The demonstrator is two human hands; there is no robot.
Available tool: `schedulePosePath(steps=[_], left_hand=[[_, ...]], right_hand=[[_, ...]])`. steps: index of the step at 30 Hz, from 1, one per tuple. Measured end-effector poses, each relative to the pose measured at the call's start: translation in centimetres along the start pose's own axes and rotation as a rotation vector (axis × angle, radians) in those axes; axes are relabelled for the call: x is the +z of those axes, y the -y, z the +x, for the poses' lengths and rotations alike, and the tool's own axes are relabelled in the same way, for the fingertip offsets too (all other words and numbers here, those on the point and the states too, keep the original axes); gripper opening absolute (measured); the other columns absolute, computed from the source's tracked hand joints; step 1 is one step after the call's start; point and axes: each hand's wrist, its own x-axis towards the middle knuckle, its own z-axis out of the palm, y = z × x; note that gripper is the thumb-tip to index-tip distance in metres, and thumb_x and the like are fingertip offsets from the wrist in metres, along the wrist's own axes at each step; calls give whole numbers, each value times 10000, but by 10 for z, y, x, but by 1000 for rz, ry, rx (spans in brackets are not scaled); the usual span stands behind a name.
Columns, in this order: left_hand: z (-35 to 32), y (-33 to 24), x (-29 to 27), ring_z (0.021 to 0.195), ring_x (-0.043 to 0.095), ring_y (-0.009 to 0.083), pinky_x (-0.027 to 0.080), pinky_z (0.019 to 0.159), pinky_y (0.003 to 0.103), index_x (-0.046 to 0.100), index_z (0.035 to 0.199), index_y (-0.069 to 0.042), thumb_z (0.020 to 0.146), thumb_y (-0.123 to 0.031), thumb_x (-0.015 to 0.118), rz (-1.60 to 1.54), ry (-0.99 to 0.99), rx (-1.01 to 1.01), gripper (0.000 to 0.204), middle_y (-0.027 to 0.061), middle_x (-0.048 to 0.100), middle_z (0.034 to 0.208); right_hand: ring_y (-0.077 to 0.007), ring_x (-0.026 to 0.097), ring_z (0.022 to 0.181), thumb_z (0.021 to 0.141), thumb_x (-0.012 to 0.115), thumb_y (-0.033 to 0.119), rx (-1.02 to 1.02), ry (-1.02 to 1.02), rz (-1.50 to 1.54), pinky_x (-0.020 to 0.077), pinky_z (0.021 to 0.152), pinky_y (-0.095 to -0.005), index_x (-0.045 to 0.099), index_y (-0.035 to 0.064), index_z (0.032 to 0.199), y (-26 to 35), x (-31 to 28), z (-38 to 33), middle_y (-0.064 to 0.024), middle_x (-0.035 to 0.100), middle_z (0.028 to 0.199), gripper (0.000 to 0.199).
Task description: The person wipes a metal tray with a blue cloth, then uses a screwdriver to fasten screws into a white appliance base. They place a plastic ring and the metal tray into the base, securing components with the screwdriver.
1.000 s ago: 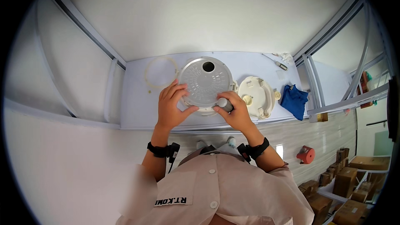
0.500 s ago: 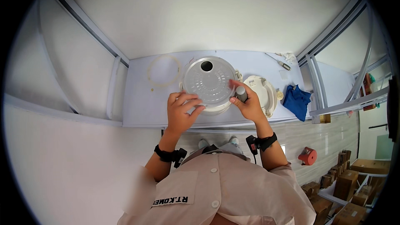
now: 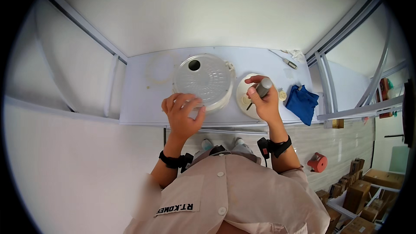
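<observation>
- Since the earlier frames the right hand (image 3: 265,103) has drawn off the round cover toward the white dish, carrying its tool along; the left hand (image 3: 182,113) has slid back to the cover's near edge.
- Nearest, a white name patch (image 3: 175,208) with dark lettering sits on the person's pale shirt.
- Brown boxes (image 3: 363,190) are stacked on the floor at lower right, with a red roll (image 3: 317,162) near them.
- Left hand rests fingers spread on the near rim of the cover (image 3: 203,79), gripping nothing.
- Right hand is clamped on a grey-handled screwdriver (image 3: 260,91), tip down over the dish (image 3: 247,97).
- Cover lies flat mid-counter (image 3: 138,104), just beside the dish.
- A blue cloth (image 3: 302,102) lies right of the dish.
- Farthest, a second screwdriver (image 3: 284,60) lies at the counter's back right.
</observation>
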Motion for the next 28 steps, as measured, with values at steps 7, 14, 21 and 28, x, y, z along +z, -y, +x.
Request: schedulePosePath(steps=[7, 14, 21, 28], left_hand=[[9, -68, 48, 873, 634, 251, 514, 728, 351, 789, 1018, -84, 809, -79, 797, -331, 15, 68, 209, 46, 710, 1029], [4, -131, 145, 891, 670, 278, 558, 724, 383, 778, 1085, -86, 869, -112, 781, -288, 349, -114, 217, 65, 709, 1022], [-27, -138, 229, 987, 679, 282, 579, 800, 425, 770, 1140, -134, 909, -219, 762, 76, 509, -357, 247, 38, 680, 1076], [-29, -134, 256, 1026, 680, 277, 583, 802, 436, 774, 1167, -161, 921, -253, 765, 248, 599, -454, 262, 28, 667, 1105]], right_hand=[[-169, 627, 1045, 1024, 723, 247, -146, -17, 216, 498, 872, -326, 566, 30, 1297, 22, -83, -8, -74, 649, 1143, 382], [-154, 607, 997, 1015, 734, 336, -104, 16, 151, 473, 823, -314, 551, 30, 1327, 14, -169, -28, -76, 633, 1105, 474], [-166, 621, 981, 999, 753, 388, -72, 73, 146, 487, 835, -324, 545, 35, 1345, 5, -224, -46, -87, 651, 1065, 537], [-173, 635, 981, 987, 770, 395, -81, 99, 162, 492, 846, -334, 549, 46, 1347, 1, -245, -40, -89, 665, 1060, 548]])
